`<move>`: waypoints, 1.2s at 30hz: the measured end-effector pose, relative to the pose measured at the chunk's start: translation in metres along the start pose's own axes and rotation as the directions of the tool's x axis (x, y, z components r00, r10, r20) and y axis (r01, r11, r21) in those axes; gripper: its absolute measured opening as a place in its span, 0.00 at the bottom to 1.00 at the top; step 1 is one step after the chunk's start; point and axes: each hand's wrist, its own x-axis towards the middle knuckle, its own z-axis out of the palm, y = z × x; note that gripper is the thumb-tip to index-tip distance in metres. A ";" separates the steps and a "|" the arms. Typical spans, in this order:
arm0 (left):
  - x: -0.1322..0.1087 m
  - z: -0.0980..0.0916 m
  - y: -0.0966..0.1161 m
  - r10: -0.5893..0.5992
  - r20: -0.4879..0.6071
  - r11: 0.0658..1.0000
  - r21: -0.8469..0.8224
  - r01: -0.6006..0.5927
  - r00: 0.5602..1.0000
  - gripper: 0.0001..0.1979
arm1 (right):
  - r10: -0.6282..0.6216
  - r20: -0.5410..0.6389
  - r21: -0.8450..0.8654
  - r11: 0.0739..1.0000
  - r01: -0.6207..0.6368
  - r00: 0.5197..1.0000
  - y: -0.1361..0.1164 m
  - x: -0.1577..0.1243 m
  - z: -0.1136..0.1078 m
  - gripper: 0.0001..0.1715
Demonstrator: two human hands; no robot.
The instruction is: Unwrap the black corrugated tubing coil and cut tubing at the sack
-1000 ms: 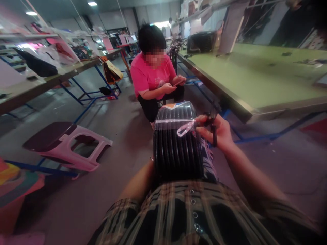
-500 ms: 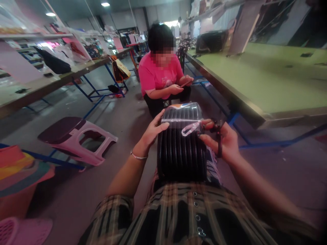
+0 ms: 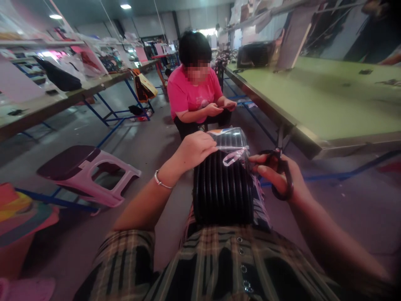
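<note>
On the head feed, the only view I have here, I am looking down past a plaid shirt at a black ribbed case sleeved in a clear plastic wrap. The case rests against the wearer's front, and its long axis and ribs run straight ahead, away from the body. The left hand, with a silver bracelet at the wrist, lies on the far end of the case. Its fingers are closed together and curl over the wrap, though from this angle I can't tell whether they are pinching the plastic or only pressing on it. From those fingers, the case runs back toward the wearer and off to the right. The right hand is just beside the case's right side, its fingers curled firmly around the black loops of a pair of scissors. The case lies to the left of those fingers, and their tips come right up to the edge of the wrap. A pale pink loop of tape crosses the wrap, and the right hand is the nearer one to its end. Well ahead, a co-worker in a pink T-shirt crouches with both hands together, while a pink plastic stool lies on its side at left and a green-topped workbench runs along the right.
</note>
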 end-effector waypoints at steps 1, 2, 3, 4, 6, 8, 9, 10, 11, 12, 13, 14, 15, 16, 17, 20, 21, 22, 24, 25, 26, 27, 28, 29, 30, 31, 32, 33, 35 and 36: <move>0.003 0.000 0.002 0.030 0.009 0.998 0.056 -0.030 1.000 0.15 | 0.003 0.016 0.011 1.000 -0.003 1.000 -0.001 -0.001 -0.002 0.24; 0.005 0.001 0.004 0.049 0.016 0.993 0.108 -0.050 0.999 0.15 | 0.004 0.036 0.030 1.000 -0.005 0.999 -0.004 -0.002 -0.005 0.25; 0.007 0.001 0.006 0.058 0.019 0.986 0.152 -0.061 0.998 0.15 | 0.005 0.062 0.058 0.998 -0.009 0.998 -0.007 -0.002 -0.007 0.27; 0.008 0.002 0.007 0.060 0.018 0.980 0.187 -0.062 0.998 0.15 | 0.008 0.097 0.098 0.995 -0.017 0.995 -0.013 -0.003 -0.010 0.29; 0.010 0.005 0.010 0.041 0.000 0.974 0.224 -0.040 0.999 0.15 | 0.033 0.213 0.197 0.977 -0.077 0.976 -0.028 -0.005 -0.014 0.38; 0.013 0.008 0.012 -0.001 -0.028 0.974 0.227 0.008 1.000 0.15 | 0.091 0.387 0.265 0.942 -0.205 0.918 -0.048 -0.007 -0.014 0.49; 0.014 0.009 0.013 -0.026 -0.040 0.975 0.220 0.034 0.999 0.15 | 0.128 0.473 0.269 0.921 -0.281 0.872 -0.058 -0.008 -0.013 0.53; 0.015 0.010 0.014 -0.049 -0.048 0.976 0.210 0.058 0.998 0.15 | 0.169 0.547 0.255 0.899 -0.356 0.820 -0.066 -0.009 -0.011 0.56; 0.015 0.011 0.015 -0.069 -0.053 0.977 0.199 0.078 0.996 0.16 | 0.209 0.606 0.231 0.877 -0.422 0.767 -0.073 -0.010 -0.009 0.57; 0.016 0.012 0.016 -0.085 -0.055 0.978 0.186 0.094 0.995 0.16 | 0.245 0.647 0.210 0.853 -0.478 0.722 -0.078 -0.010 -0.005 0.58; 0.017 0.013 0.018 -0.096 -0.056 0.979 0.174 0.104 0.994 0.16 | 0.275 0.675 0.196 0.827 -0.526 0.684 -0.081 -0.010 -0.002 0.59; 0.017 0.013 0.019 -0.101 -0.059 0.980 0.164 0.110 0.993 0.17 | 0.298 0.699 0.189 0.800 -0.570 0.650 -0.082 -0.009 0.002 0.59; 0.018 0.013 0.021 -0.103 -0.063 0.981 0.156 0.112 0.993 0.17 | 0.314 0.719 0.188 0.771 -0.608 0.620 -0.081 -0.008 0.005 0.59; 0.018 0.012 0.022 -0.102 -0.067 0.983 0.149 0.111 0.993 0.17 | 0.324 0.734 0.191 0.745 -0.639 0.597 -0.079 -0.007 0.008 0.59; 0.018 0.012 0.024 -0.098 -0.072 0.984 0.143 0.108 0.993 0.17 | 0.335 0.738 0.200 0.721 -0.663 0.586 -0.076 -0.005 0.011 0.58; 0.017 0.011 0.030 -0.080 -0.088 0.989 0.118 0.090 0.993 0.17 | 0.375 0.695 0.252 0.672 -0.697 0.613 -0.068 0.002 0.019 0.55; 0.017 0.011 0.032 -0.072 -0.091 0.990 0.112 0.082 0.993 0.17 | 0.389 0.670 0.276 0.660 -0.699 0.632 -0.065 0.003 0.021 0.54; 0.016 0.010 0.034 -0.063 -0.092 0.991 0.108 0.073 0.994 0.18 | 0.398 0.650 0.299 0.649 -0.699 0.648 -0.063 0.005 0.024 0.53; 0.015 0.010 0.036 -0.049 -0.087 0.993 0.107 0.058 0.995 0.19 | 0.402 0.615 0.346 0.635 -0.690 0.678 -0.059 0.008 0.029 0.52; 0.015 0.009 0.036 -0.044 -0.084 0.993 0.103 0.052 0.996 0.19 | 0.396 0.595 0.373 0.635 -0.677 0.699 -0.057 0.010 0.031 0.51; 0.014 0.009 0.036 -0.040 -0.083 0.994 0.095 0.048 0.996 0.19 | 0.386 0.571 0.400 0.640 -0.656 0.725 -0.056 0.011 0.032 0.50; 0.013 0.009 0.035 -0.039 -0.084 0.995 0.084 0.046 0.996 0.19 | 0.373 0.541 0.427 0.650 -0.629 0.753 -0.056 0.011 0.032 0.49; 0.012 0.010 0.034 -0.041 -0.090 0.996 0.070 0.047 0.995 0.19 | 0.361 0.508 0.447 0.665 -0.598 0.782 -0.056 0.011 0.031 0.48; 0.010 0.010 0.033 -0.049 -0.100 0.997 0.054 0.054 0.994 0.19 | 0.349 0.476 0.458 0.685 -0.566 0.807 -0.057 0.011 0.029 0.48; 0.009 0.011 0.032 -0.066 -0.117 0.997 0.037 0.071 0.991 0.18 | 0.337 0.447 0.458 0.709 -0.536 0.829 -0.058 0.009 0.025 0.48; 0.006 0.013 0.030 -0.095 -0.142 0.995 0.017 0.098 0.985 0.17 | 0.324 0.415 0.446 0.742 -0.501 0.850 -0.059 0.007 0.020 0.49; 0.004 0.015 0.029 -0.134 -0.175 0.991 -0.011 0.134 0.975 0.17 | 0.308 0.370 0.423 0.784 -0.454 0.877 -0.059 0.005 0.015 0.48; 0.002 0.017 0.029 -0.181 -0.215 0.984 -0.046 0.175 0.960 0.16 | 0.281 0.310 0.382 0.838 -0.390 0.908 -0.057 0.003 0.009 0.47; -0.003 0.022 0.028 -0.276 -0.298 0.960 -0.129 0.248 0.914 0.15 | 0.183 0.133 0.232 0.950 -0.210 0.974 -0.051 0.001 -0.001 0.41; -0.004 0.025 0.028 -0.317 -0.334 0.947 -0.168 0.275 0.887 0.15 | 0.117 0.040 0.124 0.985 -0.121 0.992 -0.046 0.002 -0.005 0.36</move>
